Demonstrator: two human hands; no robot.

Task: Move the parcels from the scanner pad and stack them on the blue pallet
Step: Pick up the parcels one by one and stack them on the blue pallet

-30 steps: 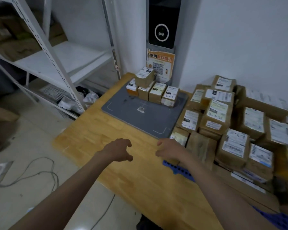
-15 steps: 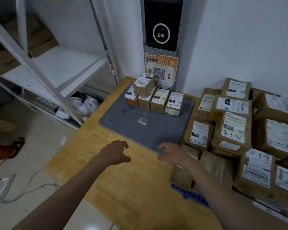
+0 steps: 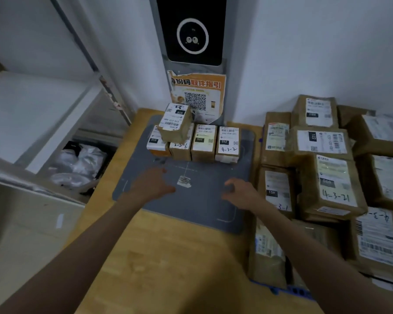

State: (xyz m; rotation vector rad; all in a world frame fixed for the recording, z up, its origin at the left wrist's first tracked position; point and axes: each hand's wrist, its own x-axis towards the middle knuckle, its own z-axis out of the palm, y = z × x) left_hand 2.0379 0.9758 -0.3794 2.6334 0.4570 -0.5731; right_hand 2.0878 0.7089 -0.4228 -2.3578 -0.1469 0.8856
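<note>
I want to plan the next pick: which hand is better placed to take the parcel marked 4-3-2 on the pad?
Probably the right hand: it hovers open on the side of the 4-3-2 parcel, next to the stacked parcels.

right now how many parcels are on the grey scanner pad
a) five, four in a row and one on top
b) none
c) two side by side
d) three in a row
a: four small parcels stand in a row at the far edge of the scanner pad, and a fifth parcel sits on top at the row's left end.
</note>
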